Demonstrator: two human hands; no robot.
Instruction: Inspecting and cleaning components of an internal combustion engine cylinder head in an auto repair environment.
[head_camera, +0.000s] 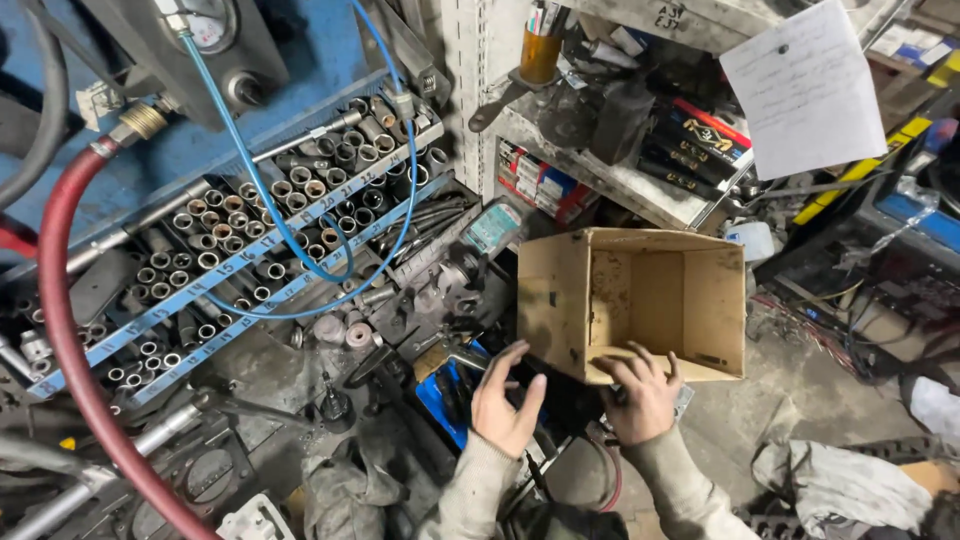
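An empty, stained cardboard box (560, 300) lies tipped on its side, its opening toward me, in the middle right of the head view. My right hand (640, 395) rests with spread fingers on the box's lower front edge. My left hand (505, 395) hovers open just below the box's lower left corner, over dark tools and a blue case (440, 400). Neither hand closes around anything. Both sleeves are grey and dirty.
A blue rack of several metal sockets (250, 240) fills the left. A red hose (70, 340) and thin blue tubing (400, 220) cross it. Cluttered shelves with boxes (620, 150) and a paper sheet (805, 90) stand behind. Rags (850, 480) lie at lower right.
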